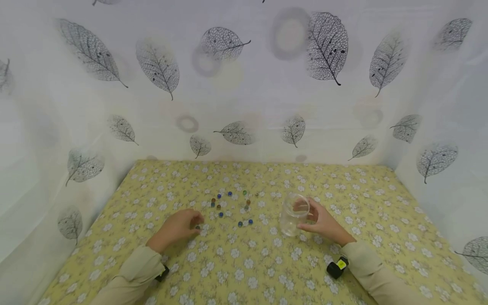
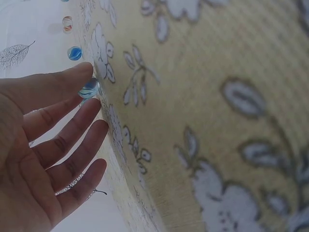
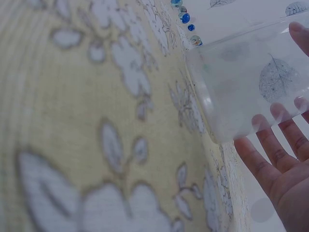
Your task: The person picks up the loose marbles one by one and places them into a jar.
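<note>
My left hand (image 1: 178, 231) is low over the cloth, thumb and fingers apart on either side of a small glass marble (image 1: 198, 227). In the left wrist view this blue-streaked clear marble (image 2: 89, 88) sits against the cloth, its top overlapped by the thumb tip. The other left fingers are loosely extended. My right hand (image 1: 323, 220) holds a clear jar (image 1: 290, 222) from its right side, thumb in front and fingers behind. The jar stands slightly tilted, open mouth up, with no marbles visible inside. Its base is close on the cloth in the right wrist view.
Several blue, brown and green marbles (image 1: 221, 214) lie scattered between the hands. A yellow flowered cloth (image 1: 236, 262) covers the table. White leaf-print curtains (image 1: 259, 101) hang behind and at both sides. Black devices (image 1: 335, 270) are strapped at both wrists.
</note>
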Demonstrator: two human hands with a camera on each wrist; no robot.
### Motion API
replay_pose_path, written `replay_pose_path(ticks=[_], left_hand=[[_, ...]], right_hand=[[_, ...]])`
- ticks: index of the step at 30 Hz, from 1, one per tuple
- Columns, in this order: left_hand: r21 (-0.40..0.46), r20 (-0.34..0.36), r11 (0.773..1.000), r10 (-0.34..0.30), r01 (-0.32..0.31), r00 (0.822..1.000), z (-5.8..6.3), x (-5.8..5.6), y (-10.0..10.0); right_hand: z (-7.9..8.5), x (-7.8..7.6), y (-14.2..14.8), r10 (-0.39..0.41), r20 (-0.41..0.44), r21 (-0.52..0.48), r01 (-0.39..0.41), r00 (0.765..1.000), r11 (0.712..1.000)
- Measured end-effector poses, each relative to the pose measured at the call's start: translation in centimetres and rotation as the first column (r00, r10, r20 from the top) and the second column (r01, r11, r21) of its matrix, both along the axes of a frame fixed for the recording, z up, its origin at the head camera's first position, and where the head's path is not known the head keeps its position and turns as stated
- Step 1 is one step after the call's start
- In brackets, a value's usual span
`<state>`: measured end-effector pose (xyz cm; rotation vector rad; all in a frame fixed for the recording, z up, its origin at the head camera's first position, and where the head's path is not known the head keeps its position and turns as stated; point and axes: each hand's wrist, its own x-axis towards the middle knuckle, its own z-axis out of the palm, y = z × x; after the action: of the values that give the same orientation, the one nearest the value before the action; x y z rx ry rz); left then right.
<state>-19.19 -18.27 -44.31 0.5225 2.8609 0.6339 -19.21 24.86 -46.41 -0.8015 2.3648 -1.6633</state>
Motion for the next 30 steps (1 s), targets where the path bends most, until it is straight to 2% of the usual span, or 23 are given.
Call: replay_pose_path(ticks=[6, 14, 22, 30], left_hand=[[-0.030, -0.022, 0.999, -0.034, 0.034, 0.999, -0.16, 0.09, 0.01], [-0.074, -0.008, 0.997, -0.022, 0.021, 1.000, -0.13, 0.17, -0.02], [-0.050, -0.008, 0.999, -0.012, 0.012, 1.000, 0.19, 0.04, -0.17], [-0.043, -0.016, 0.999, -0.024, 0.023, 1.000, 0.01, -0.16, -0.07]], right_hand=[[-0.05, 0.07, -0.08, -0.004, -0.011, 0.005, 0.004, 1.000, 1.000], [-0.21, 0.08, -0.13, 0.001, -0.011, 0.001, -0.001, 1.000, 1.000], [-0.26, -0.04, -0.10, -0.011, -0.021, 0.028, 0.012, 1.000, 1.000], [-0.13, -0.11, -0.07, -0.009, -0.011, 0.023, 0.009, 1.000, 1.000]])
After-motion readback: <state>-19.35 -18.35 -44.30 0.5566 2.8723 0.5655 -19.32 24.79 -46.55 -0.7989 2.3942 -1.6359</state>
